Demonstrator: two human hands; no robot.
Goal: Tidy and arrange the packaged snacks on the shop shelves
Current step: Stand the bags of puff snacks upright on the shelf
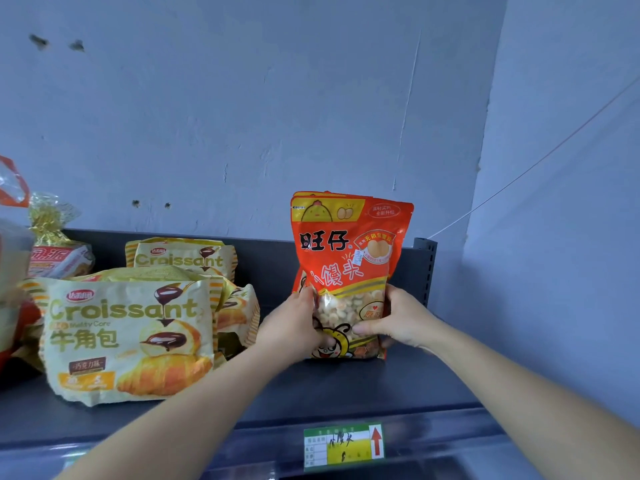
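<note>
An orange snack bag (349,247) with a clear window of small round biscuits stands upright on the dark shelf (346,389), near its right end. At least one more bag of the same kind stands close behind it. My left hand (298,323) grips the front bag's lower left edge. Opposite it, my right hand (398,318) grips the lower right edge, thumb across the front.
Several yellow croissant packs (128,341) lie piled at the left, one leaning at the back (183,256). A gold-tied bread bag (57,244) and other packets sit at the far left. A green and yellow price label (344,445) hangs on the shelf's front rail. A shelf upright (427,265) stands right.
</note>
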